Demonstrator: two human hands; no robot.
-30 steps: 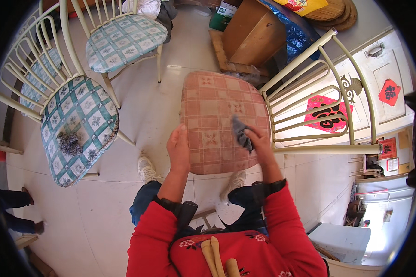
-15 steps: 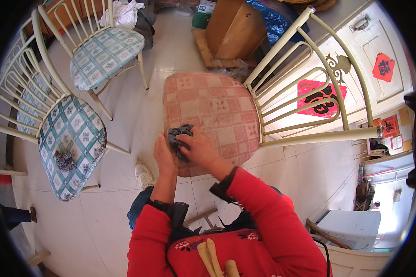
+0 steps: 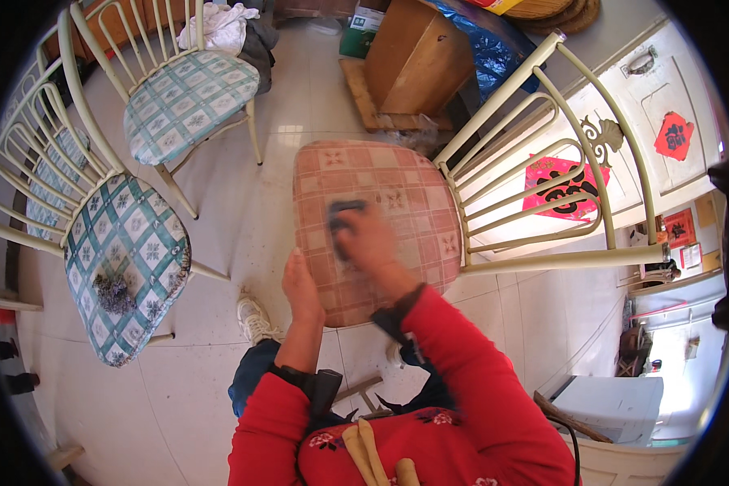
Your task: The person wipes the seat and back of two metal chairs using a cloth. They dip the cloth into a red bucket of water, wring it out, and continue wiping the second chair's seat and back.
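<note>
A chair with a pink checked seat (image 3: pixel 425 198) and cream metal back stands in front of me. In my right hand (image 3: pixel 377 247), blurred by motion, is a crumpled dark grey cloth (image 3: pixel 340 219), pressed to the left-middle part of the seat. My left hand (image 3: pixel 301 287) grips the seat's near left edge, its fingers partly hidden there.
At left are two chairs with green checked seats (image 3: pixel 190 101); a grey scrubbing pad (image 3: pixel 113 293) lies on the nearer one. A wooden box (image 3: pixel 417 61) stands beyond the pink seat. White cabinet doors (image 3: pixel 664 105) are behind the chair's back.
My right hand has moved the cloth away from the seat's left edge, up and to the right across the seat. My left hand stays at the edge. The view has shifted slightly.
</note>
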